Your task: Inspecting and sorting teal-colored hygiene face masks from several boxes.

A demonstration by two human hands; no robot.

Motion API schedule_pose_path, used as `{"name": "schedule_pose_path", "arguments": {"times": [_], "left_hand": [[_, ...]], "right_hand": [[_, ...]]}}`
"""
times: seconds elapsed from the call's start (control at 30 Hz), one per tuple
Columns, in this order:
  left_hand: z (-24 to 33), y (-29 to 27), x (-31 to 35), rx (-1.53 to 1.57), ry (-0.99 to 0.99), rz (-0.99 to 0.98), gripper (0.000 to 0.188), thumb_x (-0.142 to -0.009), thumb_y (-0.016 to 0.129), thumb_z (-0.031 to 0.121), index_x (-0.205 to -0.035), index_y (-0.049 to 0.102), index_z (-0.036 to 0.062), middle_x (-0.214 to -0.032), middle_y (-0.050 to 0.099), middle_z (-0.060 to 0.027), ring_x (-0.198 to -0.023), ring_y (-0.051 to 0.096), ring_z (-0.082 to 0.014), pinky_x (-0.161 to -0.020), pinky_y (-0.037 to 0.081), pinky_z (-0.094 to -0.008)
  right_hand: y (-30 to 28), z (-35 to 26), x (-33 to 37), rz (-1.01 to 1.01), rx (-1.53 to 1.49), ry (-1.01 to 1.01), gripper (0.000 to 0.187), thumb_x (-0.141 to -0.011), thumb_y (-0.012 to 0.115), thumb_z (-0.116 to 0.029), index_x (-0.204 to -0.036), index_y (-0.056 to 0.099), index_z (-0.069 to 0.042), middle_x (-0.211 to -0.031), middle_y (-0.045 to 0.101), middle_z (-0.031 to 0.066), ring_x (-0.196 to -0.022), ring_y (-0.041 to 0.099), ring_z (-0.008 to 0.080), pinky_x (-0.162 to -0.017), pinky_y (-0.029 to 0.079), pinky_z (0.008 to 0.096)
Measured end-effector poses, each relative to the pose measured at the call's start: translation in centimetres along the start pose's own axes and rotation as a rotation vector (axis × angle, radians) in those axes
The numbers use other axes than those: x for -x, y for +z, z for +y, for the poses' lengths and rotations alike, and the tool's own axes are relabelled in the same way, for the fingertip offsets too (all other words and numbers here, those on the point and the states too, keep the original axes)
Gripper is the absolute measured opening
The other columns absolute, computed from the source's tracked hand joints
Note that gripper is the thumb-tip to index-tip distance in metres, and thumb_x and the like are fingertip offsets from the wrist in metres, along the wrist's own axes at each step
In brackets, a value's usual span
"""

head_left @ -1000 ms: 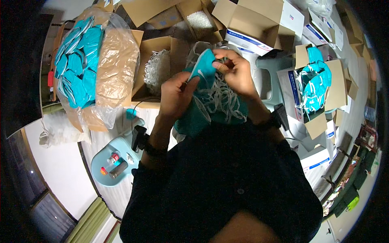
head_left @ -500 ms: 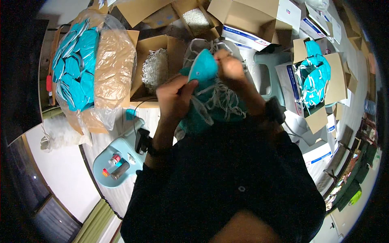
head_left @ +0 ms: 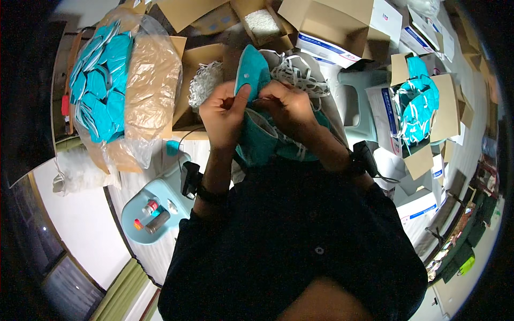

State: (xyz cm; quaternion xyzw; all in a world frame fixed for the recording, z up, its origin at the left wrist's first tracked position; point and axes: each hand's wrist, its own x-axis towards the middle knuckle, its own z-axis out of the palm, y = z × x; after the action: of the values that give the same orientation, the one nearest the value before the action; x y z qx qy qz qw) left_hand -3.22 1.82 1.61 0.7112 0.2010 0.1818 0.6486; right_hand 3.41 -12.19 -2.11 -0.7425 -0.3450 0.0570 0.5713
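A teal folded face mask (head_left: 253, 67) with a small pale round spot stands up between my hands, its pointed end away from me. My left hand (head_left: 224, 113) is closed on its lower left edge, the thumb pressed over the front. Bunched at its lower right edge are the fingers of my right hand (head_left: 290, 109), pinched together; what lies between them is hidden. Below my hands, more teal masks (head_left: 258, 138) lie against my lap. A tangle of white elastic straps (head_left: 297, 75) hangs just beyond my right hand.
Left stands a carton lined with a clear plastic bag (head_left: 152, 80), holding loose teal masks (head_left: 112, 59). Nearer is a box of white straps (head_left: 205, 83). A carton of strapped masks (head_left: 417, 109) stands right, past a pale stool (head_left: 358, 101). Another pale stool (head_left: 139, 200) carries bottles.
My right hand has come down from the mask's upper right edge to its lower right side. The mask has shifted slightly left and stands more upright. My left hand keeps its hold.
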Motion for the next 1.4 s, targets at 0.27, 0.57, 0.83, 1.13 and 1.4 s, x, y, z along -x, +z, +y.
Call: {"name": "schedule_pose_path", "arguments": {"times": [0.27,0.57,0.83,1.13,1.4], "left_hand": [[-4.6,-9.5,-4.5,-0.026,0.212,0.538,0.006,-0.081,0.069,0.007,-0.083,0.067,0.0023,-0.075,0.061,0.0003,-0.068,0.051,-0.0073,-0.063,0.042,-0.0217],[-1.3,-10.6,-2.8,0.086,-0.157,0.349,0.018,-0.078,0.050,0.006,-0.085,0.064,-0.0020,-0.074,0.061,-0.0025,-0.066,0.056,-0.0109,-0.064,0.045,-0.0221],[-6.2,-8.6,-0.3,0.138,-0.235,0.146,0.016,-0.086,0.060,0.012,-0.079,0.065,-0.0006,-0.068,0.060,0.0012,-0.058,0.053,-0.0089,-0.052,0.042,-0.0237],[-3.3,-2.2,1.0,-0.589,-0.062,-0.297,0.034,-0.080,0.068,0.035,-0.079,0.064,0.0008,-0.072,0.064,-0.0147,-0.066,0.064,-0.0261,-0.060,0.049,-0.0364],[-3.5,-0.8,0.9,-0.586,-0.001,-0.330,0.027,-0.080,0.065,0.026,-0.074,0.062,0.0005,-0.071,0.061,-0.0212,-0.069,0.063,-0.0336,-0.060,0.047,-0.0402]], "right_hand": [[-2.5,1.5,2.7,-0.068,-0.157,0.008,0.010,-0.077,0.064,0.004,-0.082,0.058,-0.002,-0.075,0.059,0.0066,-0.070,0.058,0.0165,-0.064,0.048,0.0284],[-3.1,1.2,0.9,-0.146,0.505,0.124,0.029,-0.080,0.067,-0.016,-0.107,0.063,-0.007,-0.102,0.063,0.0132,-0.089,0.064,0.0276,-0.076,0.051,0.0357],[2.5,2.1,-0.4,-0.517,0.453,0.256,0.024,-0.081,0.066,-0.016,-0.102,0.066,-0.005,-0.101,0.065,0.0146,-0.087,0.065,0.0290,-0.073,0.052,0.0369],[0.7,2.7,0.0,-0.148,-0.269,0.354,0.010,-0.080,0.067,-0.003,-0.090,0.067,-0.003,-0.084,0.068,0.0074,-0.077,0.063,0.0137,-0.069,0.049,0.0256],[0.5,4.0,0.4,-0.025,-0.216,0.226,0.006,-0.084,0.059,0.003,-0.083,0.063,0.000,-0.080,0.065,0.0042,-0.069,0.058,0.0094,-0.065,0.047,0.0228]]}}
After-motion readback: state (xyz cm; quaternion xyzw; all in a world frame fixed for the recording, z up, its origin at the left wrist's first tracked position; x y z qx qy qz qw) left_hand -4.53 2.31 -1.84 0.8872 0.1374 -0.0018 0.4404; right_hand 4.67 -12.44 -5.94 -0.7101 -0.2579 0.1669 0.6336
